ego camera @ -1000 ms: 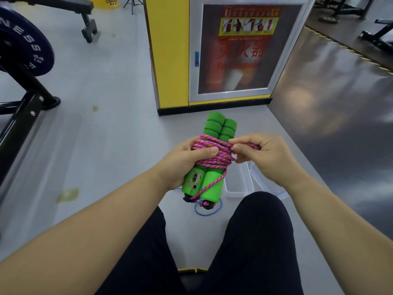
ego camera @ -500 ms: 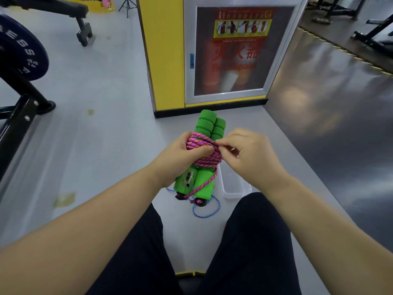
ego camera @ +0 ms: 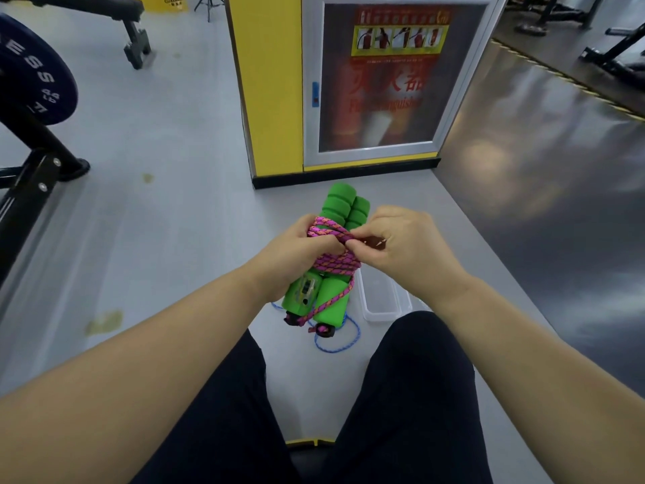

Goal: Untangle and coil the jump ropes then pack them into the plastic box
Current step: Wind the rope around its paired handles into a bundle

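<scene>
Left hand (ego camera: pixel 296 253): fingers curled round 2 green foam handles (ego camera: pixel 343 211), thumb pressing the pink rope (ego camera: pixel 335 265) wound around them. Right hand (ego camera: pixel 401 249): fingers pinched on 1 turn of the pink rope. Bundle held above the floor (ego camera: pixel 174 239), over the blue rope (ego camera: pixel 336 345), just left of the clear plastic box (ego camera: pixel 382 307).

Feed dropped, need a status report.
Left hand grips green handles wrapped in pink rope. Right hand pinches the rope. Plastic box below, blue rope loose beside it.

The right hand (ego camera: pixel 405 249) moves in from the side and now pinches the pink rope (ego camera: pixel 336 265) right beside the left hand (ego camera: pixel 289 260).
</scene>
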### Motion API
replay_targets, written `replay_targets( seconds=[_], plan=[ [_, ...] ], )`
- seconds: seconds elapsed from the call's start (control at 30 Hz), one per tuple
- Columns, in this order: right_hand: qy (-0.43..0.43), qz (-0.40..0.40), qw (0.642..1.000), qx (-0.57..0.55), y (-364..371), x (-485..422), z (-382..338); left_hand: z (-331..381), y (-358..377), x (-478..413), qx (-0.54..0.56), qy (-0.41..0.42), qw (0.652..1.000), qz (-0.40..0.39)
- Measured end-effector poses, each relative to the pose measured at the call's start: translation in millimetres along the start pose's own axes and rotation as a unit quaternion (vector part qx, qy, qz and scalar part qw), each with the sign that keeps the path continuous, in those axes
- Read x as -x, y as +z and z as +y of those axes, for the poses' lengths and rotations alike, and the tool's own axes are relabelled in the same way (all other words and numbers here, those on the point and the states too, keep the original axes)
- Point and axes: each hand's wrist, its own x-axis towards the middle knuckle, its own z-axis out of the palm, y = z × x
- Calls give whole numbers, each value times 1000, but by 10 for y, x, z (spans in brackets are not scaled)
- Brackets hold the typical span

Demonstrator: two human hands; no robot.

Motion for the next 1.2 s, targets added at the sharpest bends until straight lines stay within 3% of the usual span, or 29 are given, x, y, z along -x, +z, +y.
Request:
replay_targets(
  seconds=[0.23,0.57,0.83,0.93,1.1,1.2],
  plan=[
    [1,27,999,24,63,4,14,-2,28,-21,19,3,1000,-3],
    [106,-17,981,-164,-35,11,151,10,16,-19,50,-7,999,-12],
    [65,111,990,-56,81,44,72,47,122,-41,16,28,999,25],
    [35,58,997,-44,77,67,64,37,117,-40,-9,45,998,47],
    [83,-1,991,-101,-22,32,46,33,115,-24,-36,46,997,42],
    [90,-36,993,-68,-77,-54,61,37,125,-27,-35,49,998,28]
  ],
)
